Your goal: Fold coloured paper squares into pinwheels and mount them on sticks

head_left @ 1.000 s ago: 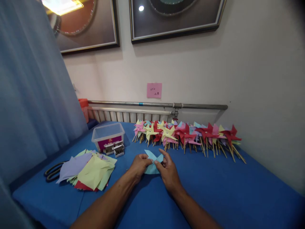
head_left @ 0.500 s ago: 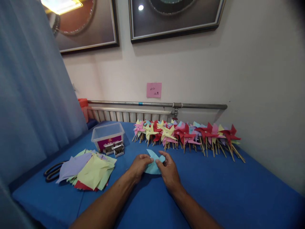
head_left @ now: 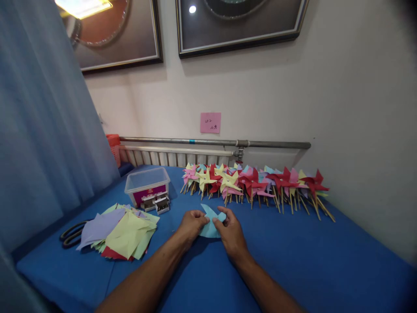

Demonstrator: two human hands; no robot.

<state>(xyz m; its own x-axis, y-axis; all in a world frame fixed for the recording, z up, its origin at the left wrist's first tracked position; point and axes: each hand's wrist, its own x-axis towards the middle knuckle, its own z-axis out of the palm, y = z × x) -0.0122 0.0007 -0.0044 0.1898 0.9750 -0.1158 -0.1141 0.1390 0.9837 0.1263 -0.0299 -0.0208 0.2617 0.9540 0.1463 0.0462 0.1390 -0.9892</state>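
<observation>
A light blue paper pinwheel (head_left: 210, 228), partly folded, is held between my two hands just above the blue-covered table. From the left side my left hand (head_left: 192, 224) pinches it, thumb on top near the middle. My right hand (head_left: 231, 230) grips its right side, thumb pressed close to the centre and fingers curled behind the paper. One pointed blade sticks up between the hands. The fingertips beneath the paper are hidden.
Many finished pinwheels on sticks (head_left: 252, 181) lie in a row along the back. To the left are a stack of coloured paper (head_left: 130, 234), black-handled scissors (head_left: 72, 234), a clear plastic tub (head_left: 146, 176) and small open boxes (head_left: 162, 204). A blue curtain (head_left: 48, 100) hangs at the left.
Both hands keep nearly the same place and grip. The left hand and the lower left edge of the blue paper have shifted very slightly.
</observation>
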